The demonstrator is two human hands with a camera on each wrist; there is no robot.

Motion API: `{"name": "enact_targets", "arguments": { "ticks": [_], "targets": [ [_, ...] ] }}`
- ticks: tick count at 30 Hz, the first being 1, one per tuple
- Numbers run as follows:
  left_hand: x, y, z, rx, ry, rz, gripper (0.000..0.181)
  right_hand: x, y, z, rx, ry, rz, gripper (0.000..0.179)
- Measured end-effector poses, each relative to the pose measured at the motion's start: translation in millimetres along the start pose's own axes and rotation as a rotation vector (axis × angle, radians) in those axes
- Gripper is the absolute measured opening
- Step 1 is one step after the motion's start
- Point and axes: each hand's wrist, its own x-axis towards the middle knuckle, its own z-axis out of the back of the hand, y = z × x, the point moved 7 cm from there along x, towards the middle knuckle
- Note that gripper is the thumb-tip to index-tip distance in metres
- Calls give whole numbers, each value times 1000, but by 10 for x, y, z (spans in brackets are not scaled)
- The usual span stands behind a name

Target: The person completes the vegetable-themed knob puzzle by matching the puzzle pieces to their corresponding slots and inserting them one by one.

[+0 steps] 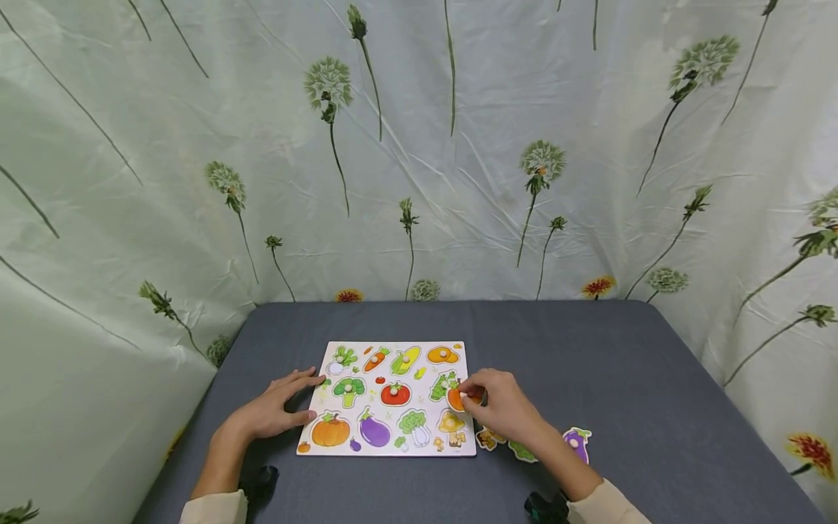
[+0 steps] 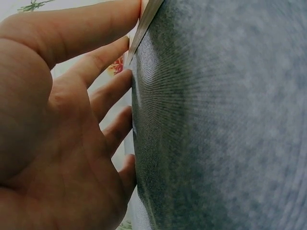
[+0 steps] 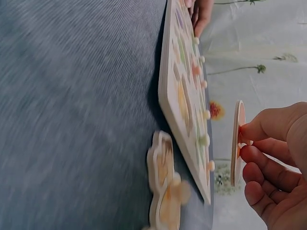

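Note:
A white wooden vegetable peg puzzle board (image 1: pixel 425 400) lies on the table. My left hand (image 1: pixel 273 407) touches its left edge with spread, fairly straight fingers; in the left wrist view the thumb and index finger (image 2: pixel 103 60) meet the board's side. Above the board's right edge, my right hand (image 1: pixel 500 400) pinches an orange pumpkin-like puzzle piece (image 1: pixel 455 399) by its knob. In the right wrist view this piece (image 3: pixel 236 143) is edge-on, raised off the board. Knobbed pieces, such as the tomato (image 1: pixel 396 394) and broccoli (image 1: pixel 349 391), sit in the upper two rows. Bottom-row pictures show no knobs.
Loose pieces lie right of the board: a mushroom piece (image 1: pixel 487 439), a green leafy piece (image 1: pixel 522 452) partly under my right arm, and an eggplant piece (image 1: pixel 577 442). A grey cloth covers the table (image 1: pixel 622 378). A flower-printed curtain (image 1: pixel 458 182) hangs behind.

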Motion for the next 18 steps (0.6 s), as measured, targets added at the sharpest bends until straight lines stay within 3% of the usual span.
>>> {"name": "enact_targets", "arguments": {
  "ticks": [18],
  "targets": [
    [3,24,-9,-9,-1,5,73,342,447,-533,47,96,136,7]
  ]
}}
